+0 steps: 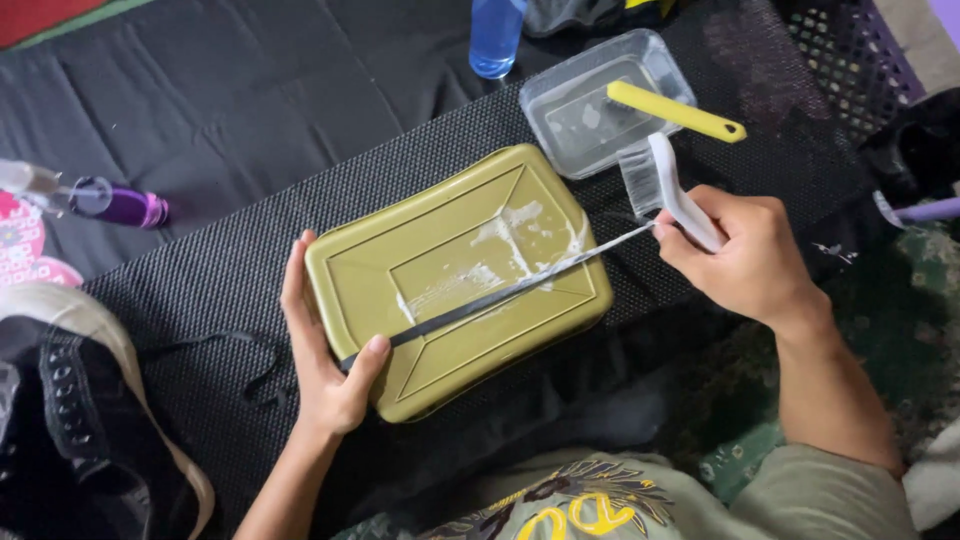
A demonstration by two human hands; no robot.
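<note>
My left hand [325, 365] cups the near-left edge of the olive-green lid [460, 280], thumb pinning one end of a black lace [490, 297] flat on it. Right hand [745, 255] is closed round a white brush [665, 185], bristles up, fingers also pinching the lace's other end, so it's pulled taut diagonally across the lid. The lid is smooth plastic, rectangular w/ rounded corners & stepped ridges, smeared w/ white foam. It sits on a black mesh mat [200, 290] over dark cloth on the floor. Behind it: 1 clear tub [600, 100] w/ cloudy water, 1 yellow-handled brush [680, 110] across its rim, 1 blue bottle [497, 35]. Far left: 1 purple bottle [125, 205]. Top right: purple basket [850, 50].
</note>
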